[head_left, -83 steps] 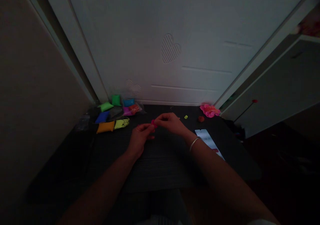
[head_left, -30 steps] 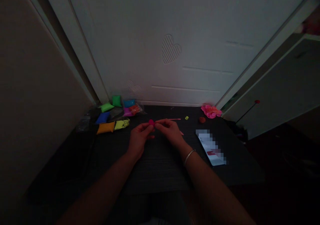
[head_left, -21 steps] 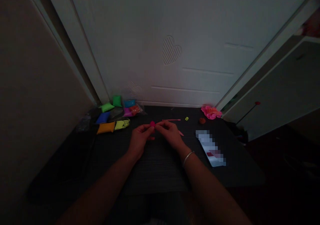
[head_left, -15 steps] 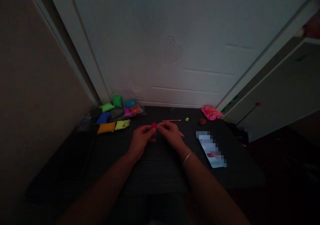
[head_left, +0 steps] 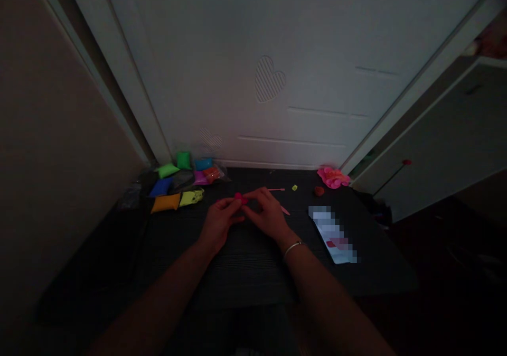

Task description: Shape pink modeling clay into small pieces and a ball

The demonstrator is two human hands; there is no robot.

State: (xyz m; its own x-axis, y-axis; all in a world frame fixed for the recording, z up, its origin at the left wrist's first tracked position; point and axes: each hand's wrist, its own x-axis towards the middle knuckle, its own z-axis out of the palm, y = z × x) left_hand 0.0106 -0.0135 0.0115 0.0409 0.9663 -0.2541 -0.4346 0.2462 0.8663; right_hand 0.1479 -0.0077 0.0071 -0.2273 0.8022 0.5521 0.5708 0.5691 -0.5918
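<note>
My left hand (head_left: 217,226) and my right hand (head_left: 266,213) meet over the middle of a dark table (head_left: 245,271). Between their fingertips sits a small pink piece of clay (head_left: 238,198), pinched from both sides. A silver bangle (head_left: 291,248) circles my right wrist. A thin pink stick (head_left: 276,189) lies just beyond my right hand, and another pink sliver (head_left: 285,211) lies at its right side.
Several coloured clay packets (head_left: 178,179) are piled at the table's back left. A pink clay flower (head_left: 332,177), a red lump (head_left: 319,190) and a yellow bit (head_left: 294,187) lie at the back right. A light card (head_left: 331,233) lies right of my hands. A white door (head_left: 269,76) stands behind.
My right hand has drawn back toward me and closer to the left hand. The pink clay stays pinched between both hands and is turned a little.
</note>
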